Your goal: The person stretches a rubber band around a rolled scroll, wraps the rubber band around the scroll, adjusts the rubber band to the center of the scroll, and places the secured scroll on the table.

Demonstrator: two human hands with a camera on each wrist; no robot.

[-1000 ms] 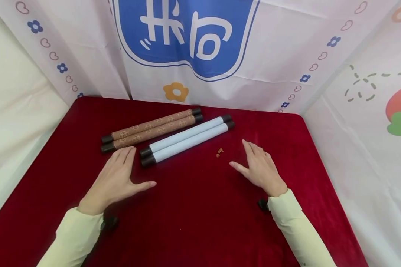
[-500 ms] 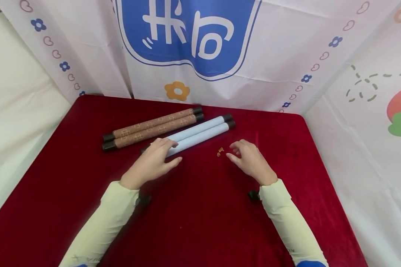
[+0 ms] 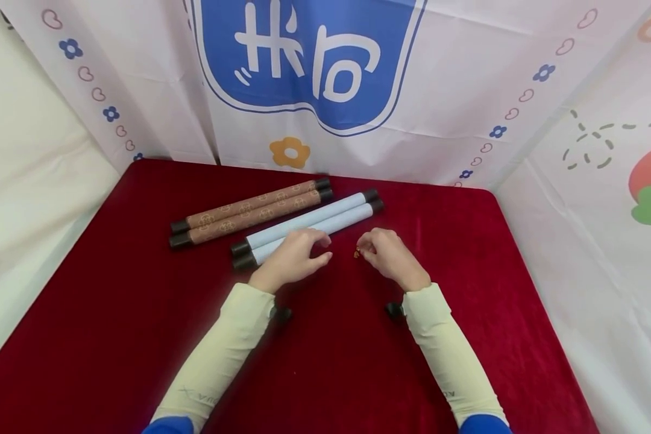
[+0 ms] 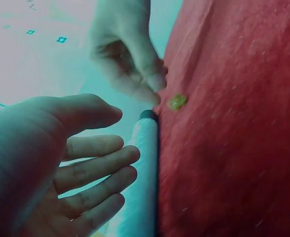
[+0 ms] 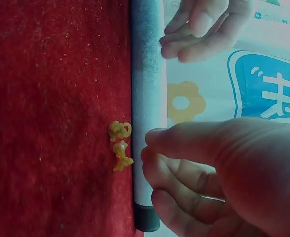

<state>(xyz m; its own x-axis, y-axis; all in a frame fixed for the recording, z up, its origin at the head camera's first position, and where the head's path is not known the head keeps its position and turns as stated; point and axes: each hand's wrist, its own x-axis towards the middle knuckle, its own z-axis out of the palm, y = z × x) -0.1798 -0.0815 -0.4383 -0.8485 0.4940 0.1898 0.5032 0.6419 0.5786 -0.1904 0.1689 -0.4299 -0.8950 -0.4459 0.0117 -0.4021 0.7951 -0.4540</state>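
Observation:
Two small golden trinkets, one with a loop (image 5: 119,130) and one of irregular shape (image 5: 122,157), lie close together on the red cloth. My right hand (image 3: 395,258) hovers beside them, thumb and fingers bent with the tips near each other; nothing shows between them. My left hand (image 3: 293,260) is held over the near side of a pair of light blue rolls (image 3: 306,219) with black ends, partly hiding them. In the left wrist view its fingers (image 4: 95,170) are slightly bent and apart, holding nothing.
Behind the blue rolls lies a pair of brown patterned rolls (image 3: 255,210) with black ends. A red velvet cloth (image 3: 325,374) covers the table. A white printed curtain (image 3: 439,90) hangs at the back edge, with more fabric along both sides.
My left hand has moved right, across the near part of the blue rolls. The right hand has come left to the golden trinkets, its fingers bending more. The trinkets and rolls lie as before.

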